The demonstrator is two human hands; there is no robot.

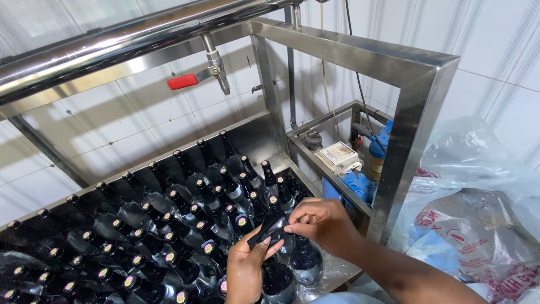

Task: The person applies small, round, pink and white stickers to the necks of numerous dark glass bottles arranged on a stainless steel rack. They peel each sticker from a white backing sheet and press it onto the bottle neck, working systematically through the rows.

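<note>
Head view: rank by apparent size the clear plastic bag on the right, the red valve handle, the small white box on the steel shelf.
1. Clear plastic bag, by far the largest, though nearest the camera.
2. Small white box.
3. Red valve handle, slightly smaller than the box; close call.

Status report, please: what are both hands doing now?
Left hand and right hand pinch small black plastic sleeve. Beneath: dark glass bottle. Many similar bottles crowd steel tray.

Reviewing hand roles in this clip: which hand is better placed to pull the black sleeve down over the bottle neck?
Probably the right hand: its fingertips pinch the black sleeve from above, while the left hand supports it from below beside the bottle.
</note>
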